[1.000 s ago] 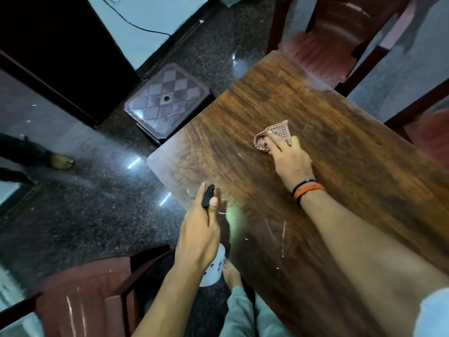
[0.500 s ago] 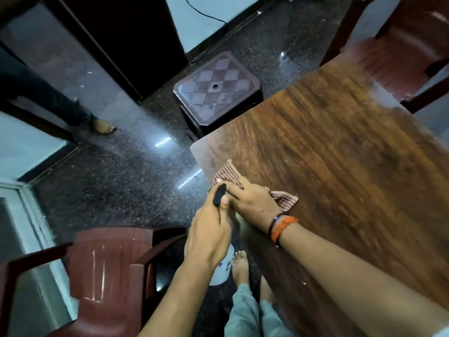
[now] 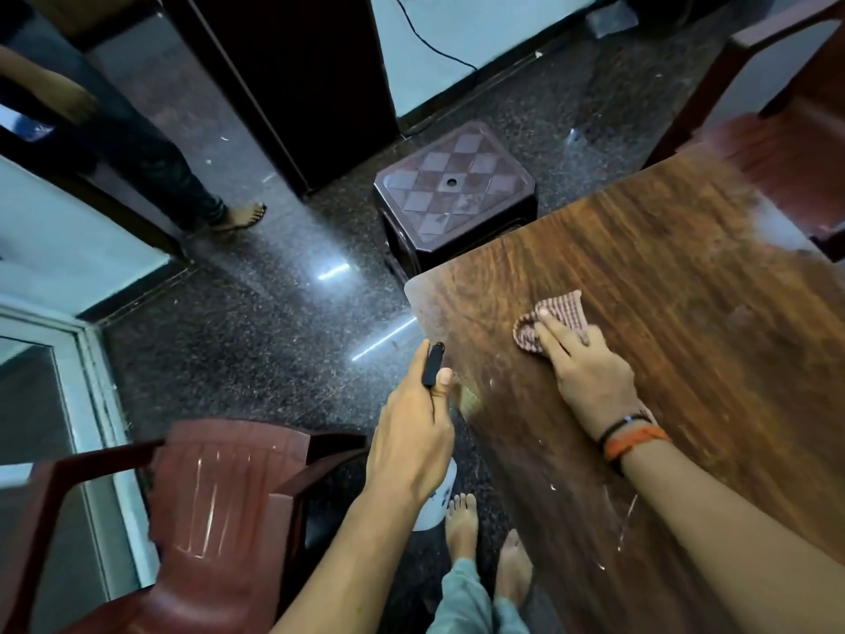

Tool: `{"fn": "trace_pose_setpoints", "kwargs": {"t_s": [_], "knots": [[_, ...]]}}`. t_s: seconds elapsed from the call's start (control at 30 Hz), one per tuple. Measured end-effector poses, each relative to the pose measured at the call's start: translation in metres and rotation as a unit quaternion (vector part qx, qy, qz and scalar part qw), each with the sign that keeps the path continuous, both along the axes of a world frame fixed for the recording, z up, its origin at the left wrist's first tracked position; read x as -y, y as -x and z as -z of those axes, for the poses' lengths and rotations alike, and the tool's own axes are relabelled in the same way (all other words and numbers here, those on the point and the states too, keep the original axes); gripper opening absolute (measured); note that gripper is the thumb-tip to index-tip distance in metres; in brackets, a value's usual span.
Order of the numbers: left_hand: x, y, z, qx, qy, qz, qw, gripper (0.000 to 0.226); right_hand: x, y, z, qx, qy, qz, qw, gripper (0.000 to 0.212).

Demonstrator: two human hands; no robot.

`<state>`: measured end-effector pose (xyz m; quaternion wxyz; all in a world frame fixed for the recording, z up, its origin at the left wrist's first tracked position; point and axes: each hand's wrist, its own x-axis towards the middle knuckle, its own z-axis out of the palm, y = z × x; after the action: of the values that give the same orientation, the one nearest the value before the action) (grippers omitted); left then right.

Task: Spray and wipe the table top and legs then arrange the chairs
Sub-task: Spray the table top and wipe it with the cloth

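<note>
Wood grain shows dark and streaky across the desk (image 3: 663, 359), with droplets and wet smears near its front edge, so I'd judge the spraying here is done and the wiping is only partway along. The right hand (image 3: 590, 377) lies flat with straight fingers pressing a checked cloth (image 3: 555, 320) onto the top, close to the near corner. The left hand (image 3: 411, 441) is curled round a white spray bottle (image 3: 434, 505), held just off the desk's edge with its black trigger head poking up by the thumb.

The far stretch of the top looks dull and hazy, likely not yet wiped. The legs are out of sight below, and I'd say they are yet to be done.

One red plastic chair (image 3: 219, 510) stands beside the person's left, another (image 3: 786, 162) at the far end; both remain to be arranged. A checker-topped stool (image 3: 452, 189) sits just off the desk's corner and could crowd work on that leg. Someone else's foot (image 3: 240, 217) is planted well apart, by the doorway.
</note>
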<state>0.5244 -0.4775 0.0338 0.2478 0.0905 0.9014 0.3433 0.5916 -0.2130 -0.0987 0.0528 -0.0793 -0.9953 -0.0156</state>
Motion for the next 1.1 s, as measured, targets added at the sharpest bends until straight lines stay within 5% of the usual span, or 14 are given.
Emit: {"fn": "trace_pose_setpoints", "kwargs": {"t_s": [0.23, 0.5, 0.63, 0.9, 1.1], "knots": [[0.008, 0.027, 0.009, -0.021, -0.011, -0.012, 1.0, 0.071, 0.068, 0.13, -0.003, 0.024, 0.036, -0.044, 0.998, 0.052], [-0.002, 0.059, 0.016, -0.042, -0.019, -0.009, 0.999, 0.047, 0.095, 0.165, -0.001, 0.065, 0.059, -0.124, 0.988, 0.052], [-0.006, 0.057, 0.017, -0.031, -0.025, -0.007, 0.999, 0.051, 0.085, 0.106, -0.01, 0.05, 0.088, -0.149, 0.984, 0.049], [-0.007, 0.015, 0.033, 0.025, 0.003, 0.053, 0.998, 0.059, 0.081, -0.11, -0.026, 0.146, 0.073, -0.096, 0.982, 0.08], [-0.009, -0.02, 0.036, 0.067, 0.003, 0.099, 0.993, 0.068, 0.074, -0.248, -0.039, 0.172, 0.1, 0.118, 0.973, 0.101]]}}
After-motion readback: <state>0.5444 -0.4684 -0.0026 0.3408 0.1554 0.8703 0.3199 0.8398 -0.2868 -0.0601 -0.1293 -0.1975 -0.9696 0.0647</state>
